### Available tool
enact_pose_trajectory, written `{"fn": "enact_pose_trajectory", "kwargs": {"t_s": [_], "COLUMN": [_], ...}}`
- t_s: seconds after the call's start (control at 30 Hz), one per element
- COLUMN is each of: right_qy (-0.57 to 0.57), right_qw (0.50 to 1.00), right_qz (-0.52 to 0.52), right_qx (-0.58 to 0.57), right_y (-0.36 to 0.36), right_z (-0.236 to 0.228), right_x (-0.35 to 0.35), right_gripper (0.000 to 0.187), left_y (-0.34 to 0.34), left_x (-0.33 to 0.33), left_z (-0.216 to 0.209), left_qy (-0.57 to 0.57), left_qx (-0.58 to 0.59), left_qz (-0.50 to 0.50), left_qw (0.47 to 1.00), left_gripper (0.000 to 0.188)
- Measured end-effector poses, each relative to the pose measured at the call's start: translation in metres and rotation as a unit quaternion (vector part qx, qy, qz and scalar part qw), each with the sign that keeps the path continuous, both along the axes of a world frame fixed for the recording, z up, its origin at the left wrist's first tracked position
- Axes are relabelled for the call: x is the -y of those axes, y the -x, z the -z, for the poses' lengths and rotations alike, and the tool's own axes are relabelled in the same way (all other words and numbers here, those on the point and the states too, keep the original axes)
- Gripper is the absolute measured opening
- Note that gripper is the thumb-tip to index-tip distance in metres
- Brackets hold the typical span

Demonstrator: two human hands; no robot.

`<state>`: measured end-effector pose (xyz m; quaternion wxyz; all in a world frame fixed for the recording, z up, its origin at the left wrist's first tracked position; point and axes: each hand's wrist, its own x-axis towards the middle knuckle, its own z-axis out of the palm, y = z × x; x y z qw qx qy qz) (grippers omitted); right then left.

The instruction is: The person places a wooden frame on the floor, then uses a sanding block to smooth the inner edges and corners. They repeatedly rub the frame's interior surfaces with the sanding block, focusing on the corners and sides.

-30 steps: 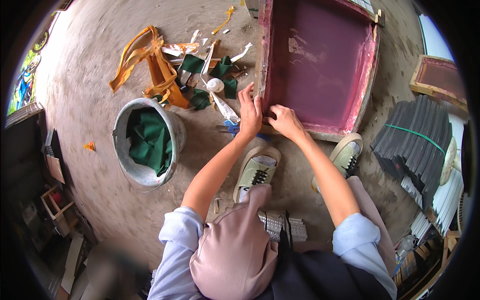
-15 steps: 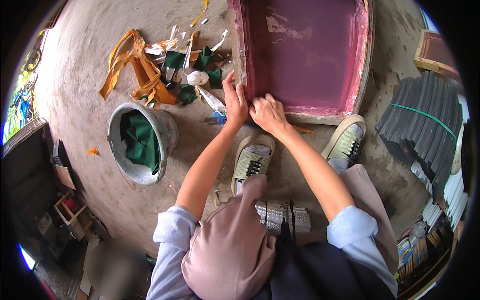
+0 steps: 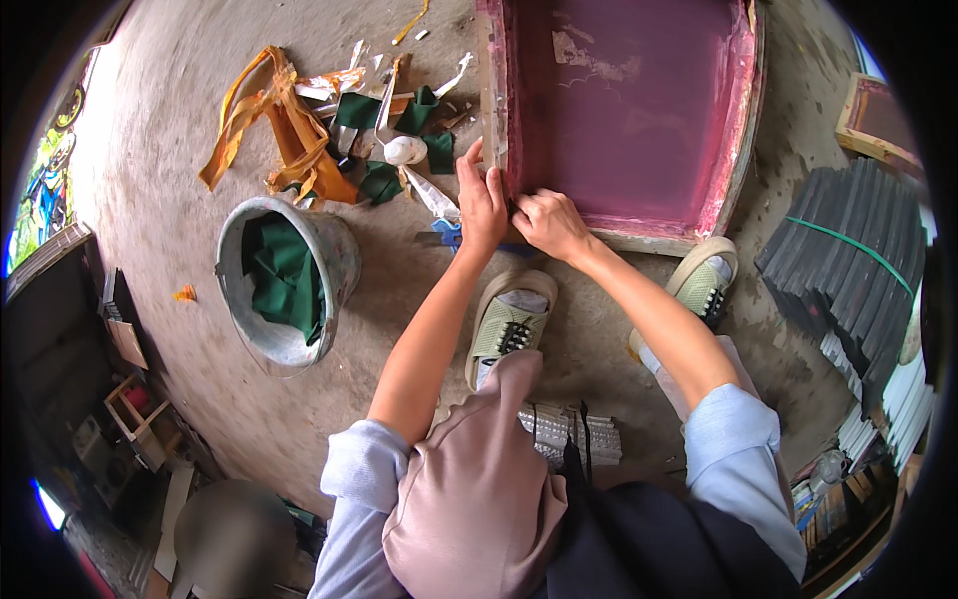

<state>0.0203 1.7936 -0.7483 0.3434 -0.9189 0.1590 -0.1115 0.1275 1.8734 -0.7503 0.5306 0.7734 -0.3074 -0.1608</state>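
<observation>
A silkscreen frame [image 3: 501,100] with a worn wooden border and stretched purple mesh [image 3: 629,130] lies in front of me. My left hand [image 3: 482,208] rests against the outer left side near its lower left corner, fingers stretched upward and the thumb apart. At that same corner, on the inner edge, my right hand [image 3: 552,224] has its fingers curled in and pressed together. Whatever they pinch is hidden beneath them. Just below my left hand, a blue-handled tool [image 3: 448,236] with a dark blade lies on the floor, partly covered by my wrist.
Orange, white and green scraps [image 3: 309,150] are strewn left of the frame. Nearer stands a grey bucket [image 3: 344,250] holding green cloth [image 3: 284,275]. A strapped stack of dark strips [image 3: 848,240] stands at right, below another wooden frame [image 3: 868,145]. My shoes [image 3: 514,314] flank the near edge.
The view has shifted slightly, so the frame and hands sit farther right in the picture. Both hands stay at the same corner with nearly the same grip; my right knee has drawn under my forearm.
</observation>
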Motion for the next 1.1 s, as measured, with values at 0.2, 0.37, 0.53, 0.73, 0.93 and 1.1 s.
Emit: {"fn": "enact_pose_trajectory", "kwargs": {"t_s": [0.2, 0.37, 0.53, 0.73, 0.93, 1.1], "right_qy": [-0.018, -0.034, -0.055, -0.046, -0.01, 0.031], "right_qw": [0.997, 0.977, 0.958, 0.971, 0.99, 0.992], "right_qz": [-0.046, -0.027, -0.028, -0.007, 0.039, 0.069], "right_qx": [-0.055, -0.211, -0.28, -0.235, -0.138, -0.104], "right_y": [0.003, -0.006, -0.015, -0.017, -0.007, -0.004], "right_z": [-0.011, -0.038, -0.044, -0.034, -0.025, -0.018], "right_x": [0.012, 0.003, 0.013, 0.011, -0.005, -0.01], "right_gripper": [0.018, 0.025, 0.035, 0.034, 0.022, 0.02], "left_y": [0.002, -0.002, 0.001, -0.001, 0.002, 0.003], "left_x": [-0.001, -0.003, 0.001, 0.002, -0.002, 0.003], "left_z": [0.0, 0.001, -0.003, -0.001, -0.002, -0.006], "left_qy": [-0.01, -0.005, -0.006, 0.009, 0.004, 0.018], "left_qx": [-0.028, 0.003, -0.008, 0.07, 0.025, 0.01], "left_qz": [0.004, -0.011, -0.007, -0.009, -0.011, -0.005], "left_qw": [1.0, 1.0, 1.0, 0.997, 1.0, 1.0], "left_gripper": [0.04, 0.039, 0.039, 0.039, 0.039, 0.038]}}
